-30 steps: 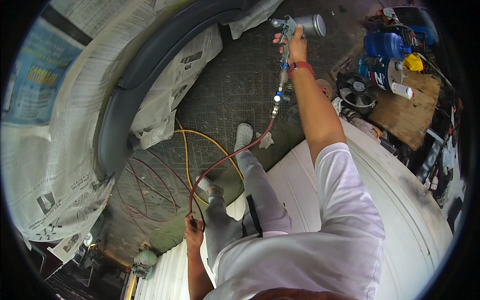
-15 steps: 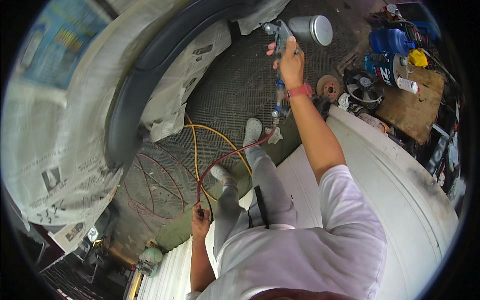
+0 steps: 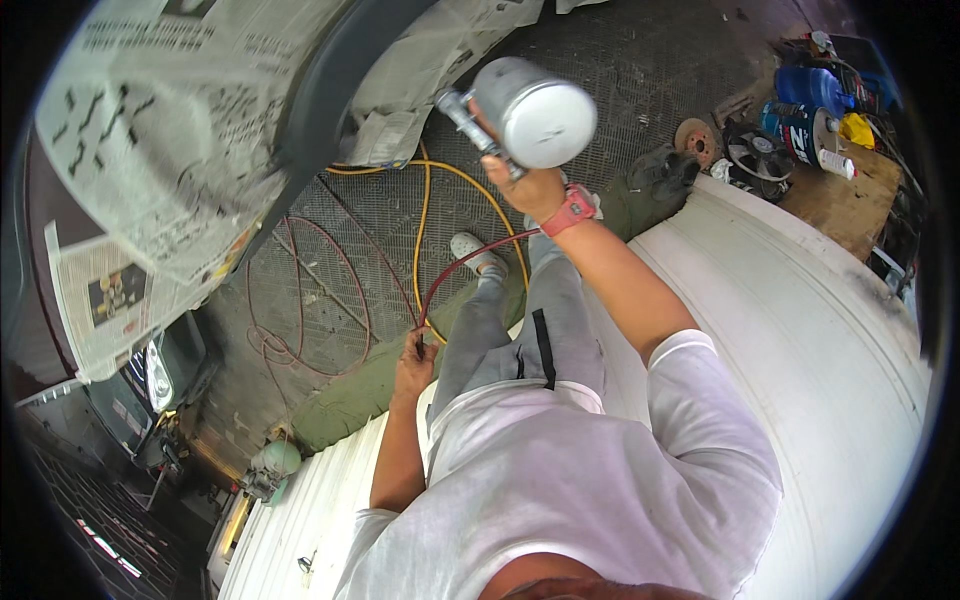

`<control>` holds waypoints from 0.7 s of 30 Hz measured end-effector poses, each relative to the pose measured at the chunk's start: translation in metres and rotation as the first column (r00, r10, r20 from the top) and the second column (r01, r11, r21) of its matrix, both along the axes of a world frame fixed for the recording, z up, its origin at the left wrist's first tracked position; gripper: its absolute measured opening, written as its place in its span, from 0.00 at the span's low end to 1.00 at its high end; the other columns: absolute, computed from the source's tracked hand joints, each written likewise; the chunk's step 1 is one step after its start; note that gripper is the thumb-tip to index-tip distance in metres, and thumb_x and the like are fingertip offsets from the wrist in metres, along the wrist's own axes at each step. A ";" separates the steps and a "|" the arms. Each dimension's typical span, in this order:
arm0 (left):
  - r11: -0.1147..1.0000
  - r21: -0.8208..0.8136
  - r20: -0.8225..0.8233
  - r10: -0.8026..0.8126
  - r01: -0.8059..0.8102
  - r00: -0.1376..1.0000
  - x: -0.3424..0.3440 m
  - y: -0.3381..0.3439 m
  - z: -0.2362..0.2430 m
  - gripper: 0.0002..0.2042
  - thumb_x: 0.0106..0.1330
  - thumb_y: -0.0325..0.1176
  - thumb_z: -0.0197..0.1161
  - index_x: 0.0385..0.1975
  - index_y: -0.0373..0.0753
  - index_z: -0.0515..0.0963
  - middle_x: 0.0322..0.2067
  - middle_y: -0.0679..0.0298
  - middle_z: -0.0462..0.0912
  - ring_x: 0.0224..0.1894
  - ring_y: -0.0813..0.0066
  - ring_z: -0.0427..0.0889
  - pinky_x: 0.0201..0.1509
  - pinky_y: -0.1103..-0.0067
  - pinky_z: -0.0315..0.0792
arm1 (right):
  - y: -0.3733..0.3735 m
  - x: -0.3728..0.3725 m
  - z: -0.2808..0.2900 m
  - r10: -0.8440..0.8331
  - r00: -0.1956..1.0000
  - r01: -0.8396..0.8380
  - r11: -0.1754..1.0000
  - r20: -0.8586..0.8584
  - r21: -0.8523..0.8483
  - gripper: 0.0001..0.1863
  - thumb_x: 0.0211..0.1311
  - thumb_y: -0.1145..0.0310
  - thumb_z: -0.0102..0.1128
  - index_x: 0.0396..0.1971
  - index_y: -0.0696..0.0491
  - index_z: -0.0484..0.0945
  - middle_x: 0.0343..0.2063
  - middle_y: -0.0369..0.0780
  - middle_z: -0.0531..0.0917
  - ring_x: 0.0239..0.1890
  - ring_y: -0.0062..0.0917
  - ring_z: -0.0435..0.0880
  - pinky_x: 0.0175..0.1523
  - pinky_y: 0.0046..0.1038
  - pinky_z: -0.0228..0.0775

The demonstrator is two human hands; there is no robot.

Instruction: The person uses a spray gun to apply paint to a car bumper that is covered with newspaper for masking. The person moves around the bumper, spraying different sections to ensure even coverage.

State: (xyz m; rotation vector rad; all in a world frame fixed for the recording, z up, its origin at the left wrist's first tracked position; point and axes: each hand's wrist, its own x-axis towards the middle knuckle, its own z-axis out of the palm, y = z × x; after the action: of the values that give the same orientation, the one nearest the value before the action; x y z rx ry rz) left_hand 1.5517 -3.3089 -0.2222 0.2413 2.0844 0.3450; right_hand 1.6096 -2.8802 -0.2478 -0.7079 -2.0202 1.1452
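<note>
Gripping spray gun [image 3: 530,110] in right hand [image 3: 530,188], slanted up-left toward the dark curved trim [image 3: 335,85], and, well apart, clasping red hose [image 3: 490,247] in left hand [image 3: 413,368].

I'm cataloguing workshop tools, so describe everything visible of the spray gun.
The spray gun looks like grey metal. Its cylindrical cup, closed by a smooth round lid, tilts toward the camera. The right hand holds the gun in the air, right of a dark curved panel. A dark red hose runs toward it; their joint is hidden.
</note>
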 end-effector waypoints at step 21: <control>0.976 0.215 -0.060 0.027 -0.014 0.998 -0.011 -0.174 -0.043 0.17 0.73 0.37 0.69 0.59 0.47 0.77 0.34 0.57 0.84 0.36 0.62 0.85 0.47 0.67 0.78 | -0.033 -0.044 0.096 -0.269 0.952 0.299 0.922 0.148 -0.245 0.30 0.83 0.47 0.46 0.38 0.59 0.86 0.25 0.38 0.89 0.20 0.19 0.80 0.29 0.28 0.72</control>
State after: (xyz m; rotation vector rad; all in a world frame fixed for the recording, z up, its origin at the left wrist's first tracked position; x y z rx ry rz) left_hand 1.5408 -3.4833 -0.2653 0.3634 2.1123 0.5836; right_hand 1.5652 -2.9128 -0.1514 -1.1839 -1.7925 1.2339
